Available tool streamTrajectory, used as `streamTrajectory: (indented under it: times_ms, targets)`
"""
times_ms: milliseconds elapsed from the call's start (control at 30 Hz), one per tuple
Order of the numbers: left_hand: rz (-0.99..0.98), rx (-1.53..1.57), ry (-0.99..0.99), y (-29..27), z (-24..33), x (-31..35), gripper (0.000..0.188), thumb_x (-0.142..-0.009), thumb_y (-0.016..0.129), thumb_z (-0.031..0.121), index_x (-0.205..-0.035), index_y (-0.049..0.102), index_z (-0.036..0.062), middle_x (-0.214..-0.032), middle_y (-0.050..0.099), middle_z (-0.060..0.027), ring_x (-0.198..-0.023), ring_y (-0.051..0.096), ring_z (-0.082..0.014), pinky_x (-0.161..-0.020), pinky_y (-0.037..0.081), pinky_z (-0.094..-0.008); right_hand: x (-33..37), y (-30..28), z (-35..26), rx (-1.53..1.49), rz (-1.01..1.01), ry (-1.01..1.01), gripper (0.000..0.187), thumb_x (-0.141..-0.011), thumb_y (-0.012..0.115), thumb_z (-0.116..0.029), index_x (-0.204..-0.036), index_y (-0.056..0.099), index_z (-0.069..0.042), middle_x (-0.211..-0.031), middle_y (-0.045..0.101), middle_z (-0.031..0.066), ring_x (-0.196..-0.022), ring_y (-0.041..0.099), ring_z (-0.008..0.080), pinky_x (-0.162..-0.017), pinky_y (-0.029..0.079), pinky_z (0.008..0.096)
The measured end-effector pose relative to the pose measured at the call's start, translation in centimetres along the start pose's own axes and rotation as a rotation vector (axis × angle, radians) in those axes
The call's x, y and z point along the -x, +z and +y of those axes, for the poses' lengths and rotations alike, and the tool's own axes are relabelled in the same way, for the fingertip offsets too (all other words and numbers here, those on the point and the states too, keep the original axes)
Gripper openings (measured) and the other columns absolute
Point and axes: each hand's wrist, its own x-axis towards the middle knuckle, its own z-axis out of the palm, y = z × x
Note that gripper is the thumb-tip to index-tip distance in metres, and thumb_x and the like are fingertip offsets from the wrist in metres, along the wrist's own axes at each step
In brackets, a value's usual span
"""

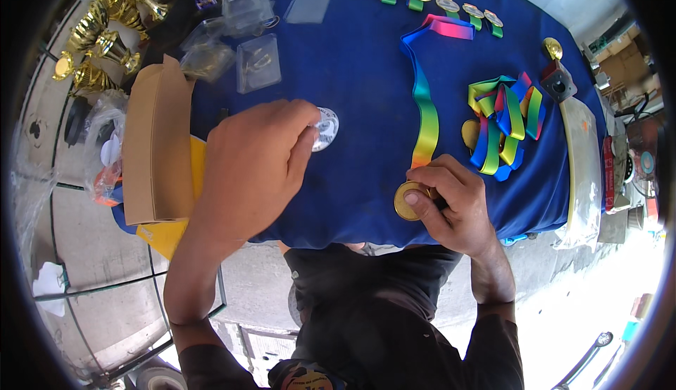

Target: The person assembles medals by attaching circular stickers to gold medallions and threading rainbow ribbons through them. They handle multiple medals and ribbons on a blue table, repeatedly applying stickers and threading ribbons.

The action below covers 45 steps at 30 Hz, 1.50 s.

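Observation:
My left hand (257, 157) pinches the edge of a round white printed disc (327, 128) between thumb and fingers, a little above the blue cloth; I cannot tell if it is a sticker or a card. Near the table's front edge, my right hand (454, 207) grips a gold medal (405, 202), its thumb lying across the face. From that medal a rainbow ribbon (425, 115) runs away from me over the cloth, bending right at its far end. To the right of it lies a heap of rainbow ribbons (498, 119) with gold medals partly hidden underneath.
A blue cloth (359, 186) covers the table. Several medals (447, 4) with folded ribbons form a row at the far side. Clear plastic cases (259, 64) lie far left, beside gold trophies (109, 41). An open cardboard box (158, 147) stands left; a trophy piece (558, 80) sits far right.

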Motion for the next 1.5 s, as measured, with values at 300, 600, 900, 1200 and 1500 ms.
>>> streamTrajectory:
  times_ms: [300, 600, 900, 1200, 1500]
  targets:
    - [0.034, 1.048, -0.407, 6.4, 7.2, 4.6, 0.022, -0.094, 0.073, -0.001, -0.115, 0.066, -0.0054, -0.098, 0.076, -0.0153, -0.095, 0.075, -0.0159, -0.076, 0.061, -0.0262, 0.6, 0.1, -1.2, -0.63, 0.183, 0.174, 0.021, -0.092, 0.066, 0.013, -0.111, 0.066, 0.006, -0.102, 0.066, 0.0102, -0.086, 0.069, 0.0117, -0.068, 0.056, 0.0239]
    - [0.069, 1.441, -0.452, 9.4, 7.9, 4.8, 0.029, -0.098, 0.068, -0.003, -0.125, 0.06, -0.0094, -0.107, 0.075, -0.0183, -0.1, 0.075, -0.02, -0.089, 0.061, -0.0301, 0.3, 0.0, -0.9, -0.299, 0.256, 0.059, 0.022, -0.088, 0.068, 0.013, -0.108, 0.071, 0.004, -0.1, 0.065, 0.0126, -0.082, 0.069, 0.0132, -0.066, 0.054, 0.0239]
    - [0.179, 1.495, -0.412, 10.0, 7.8, 5.3, 0.02, -0.101, 0.065, -0.001, -0.12, 0.064, -0.0087, -0.108, 0.076, -0.0176, -0.099, 0.075, -0.0188, -0.084, 0.063, -0.029, 0.4, 0.3, -2.5, 0.228, 0.267, -0.1, 0.033, -0.079, 0.075, 0.012, -0.11, 0.076, 0.001, -0.102, 0.066, 0.0141, -0.078, 0.068, 0.0184, -0.065, 0.055, 0.0261]
    - [0.241, 1.466, -0.35, 10.5, 7.3, 6.3, 0.019, -0.099, 0.067, -0.002, -0.118, 0.066, -0.0078, -0.107, 0.076, -0.0175, -0.095, 0.075, -0.0181, -0.082, 0.063, -0.028, 0.9, 1.4, -3.5, 0.354, 0.304, -0.149, 0.038, -0.078, 0.079, 0.011, -0.114, 0.075, 0.0, -0.103, 0.066, 0.0146, -0.082, 0.071, 0.0214, -0.066, 0.059, 0.0296]
    - [0.235, 1.477, -0.36, 10.4, 7.4, 6.2, 0.019, -0.099, 0.066, -0.003, -0.117, 0.067, -0.0077, -0.103, 0.076, -0.0167, -0.091, 0.075, -0.0157, -0.081, 0.063, -0.0274, 0.9, 1.7, -2.7, 0.433, 0.351, -0.242, 0.046, -0.064, 0.081, 0.004, -0.11, 0.077, 0.002, -0.099, 0.066, 0.0132, -0.078, 0.068, 0.0239, -0.059, 0.058, 0.0306]
